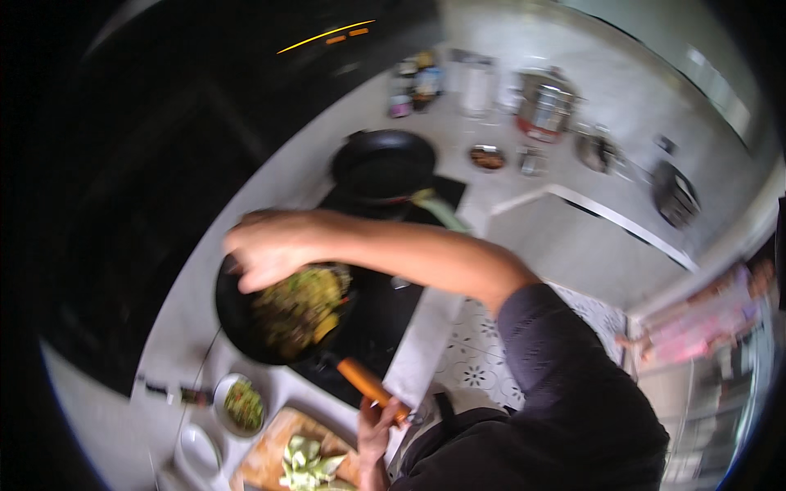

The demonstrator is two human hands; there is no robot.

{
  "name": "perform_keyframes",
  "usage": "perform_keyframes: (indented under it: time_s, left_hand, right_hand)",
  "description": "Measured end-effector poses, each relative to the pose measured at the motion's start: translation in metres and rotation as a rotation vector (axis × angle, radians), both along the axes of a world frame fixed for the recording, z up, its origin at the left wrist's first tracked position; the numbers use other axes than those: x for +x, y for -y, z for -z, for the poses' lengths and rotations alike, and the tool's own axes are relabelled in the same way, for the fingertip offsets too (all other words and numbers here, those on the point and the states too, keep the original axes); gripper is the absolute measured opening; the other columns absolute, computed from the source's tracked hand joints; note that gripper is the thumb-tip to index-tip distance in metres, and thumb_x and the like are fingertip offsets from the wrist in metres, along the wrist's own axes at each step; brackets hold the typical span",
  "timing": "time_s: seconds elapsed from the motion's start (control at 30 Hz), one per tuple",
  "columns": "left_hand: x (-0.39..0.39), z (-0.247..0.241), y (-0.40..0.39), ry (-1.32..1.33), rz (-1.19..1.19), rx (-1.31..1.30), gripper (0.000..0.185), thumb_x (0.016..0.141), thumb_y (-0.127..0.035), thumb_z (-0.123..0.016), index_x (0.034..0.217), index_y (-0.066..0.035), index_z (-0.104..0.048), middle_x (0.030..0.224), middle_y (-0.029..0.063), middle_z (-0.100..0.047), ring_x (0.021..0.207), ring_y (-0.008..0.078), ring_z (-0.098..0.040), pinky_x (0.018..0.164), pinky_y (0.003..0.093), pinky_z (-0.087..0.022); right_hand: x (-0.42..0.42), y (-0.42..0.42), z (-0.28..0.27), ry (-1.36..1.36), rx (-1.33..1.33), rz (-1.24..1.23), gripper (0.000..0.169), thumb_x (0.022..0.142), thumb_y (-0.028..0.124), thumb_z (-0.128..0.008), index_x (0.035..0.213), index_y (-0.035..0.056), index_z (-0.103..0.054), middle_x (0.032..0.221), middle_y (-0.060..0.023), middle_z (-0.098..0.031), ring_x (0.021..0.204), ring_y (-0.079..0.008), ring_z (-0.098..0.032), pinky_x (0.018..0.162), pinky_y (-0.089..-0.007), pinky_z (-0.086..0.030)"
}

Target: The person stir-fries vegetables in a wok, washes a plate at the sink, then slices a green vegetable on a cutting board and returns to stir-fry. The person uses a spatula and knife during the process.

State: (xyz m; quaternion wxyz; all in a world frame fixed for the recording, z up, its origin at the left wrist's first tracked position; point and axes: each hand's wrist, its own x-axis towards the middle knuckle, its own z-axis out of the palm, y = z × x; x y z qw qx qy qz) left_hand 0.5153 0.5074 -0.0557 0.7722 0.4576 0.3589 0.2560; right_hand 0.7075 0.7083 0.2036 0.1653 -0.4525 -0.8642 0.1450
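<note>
My left hand (374,429) grips the orange handle (368,382) of a black wok (236,322) at its outer end. Inside the wok lies a cooked mix of food (301,310), yellow and brown with green bits. My right hand (276,245) is above the wok's far side, its fingers curled downward. It is blurred, and whether it holds anything cannot be told. My right forearm crosses over the black cooktop (381,328) and hides part of it. Behind the arm, a second black pan (384,162) with a pale green handle (443,212) sits on the cooktop.
A bowl of chopped vegetables (244,406), a white dish (200,450) and a wooden board (270,442) with cut pale green pieces (307,463) stand near my left hand. Bottles (417,86), a steel pot (545,101) and a small bowl (487,158) line the back counter. Another person (700,319) is at right.
</note>
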Motion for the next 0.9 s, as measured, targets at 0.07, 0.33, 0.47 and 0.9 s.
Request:
perform_keyframes:
  time_s: [0.07,0.33,0.47,0.9]
  left_hand:
    - [0.002,-0.003,0.004,-0.009,-0.028,-0.023,0.047,0.094,-0.027,-0.070,0.121,0.003,-0.045,0.078,0.0094,-0.066,0.058,0.0139,-0.064,0.048,0.0228,-0.047]
    - [-0.009,-0.006,0.003,-0.110,-0.032,0.009,0.054,0.093,-0.038,-0.071,0.119,0.003,-0.047,0.080,0.0079,-0.067,0.060,0.0108,-0.064,0.051,0.0216,-0.049]
    - [-0.005,-0.007,0.003,-0.143,-0.018,0.006,0.054,0.093,-0.039,-0.071,0.119,0.002,-0.048,0.079,0.0077,-0.067,0.062,0.0122,-0.066,0.051,0.0221,-0.049]
    - [-0.010,-0.008,-0.001,-0.158,-0.003,0.007,0.049,0.094,-0.039,-0.070,0.115,0.000,-0.049,0.081,0.0073,-0.069,0.061,0.0099,-0.063,0.051,0.0218,-0.047]
  right_hand:
    - [-0.003,-0.014,0.023,-0.120,-0.040,0.106,0.025,0.075,0.021,-0.066,0.082,-0.0026,-0.069,0.077,-0.0225,-0.068,0.076,-0.0374,-0.067,0.074,-0.0472,-0.053]
    - [-0.007,-0.016,-0.017,-0.274,-0.133,0.327,0.022,0.084,0.015,-0.066,0.068,0.0054,-0.054,0.059,-0.0016,-0.056,0.047,-0.0108,-0.055,0.044,-0.0273,-0.046]
    - [0.001,-0.023,0.050,-0.653,-0.027,0.182,0.018,0.088,0.006,-0.063,0.071,0.0021,-0.055,0.065,-0.0063,-0.063,0.047,-0.0103,-0.059,0.041,-0.0235,-0.046]
    - [0.007,0.057,0.110,-0.440,0.082,-0.034,0.016,0.079,0.002,-0.064,0.073,0.0017,-0.049,0.070,-0.0080,-0.058,0.058,-0.0189,-0.062,0.053,-0.0303,-0.048]
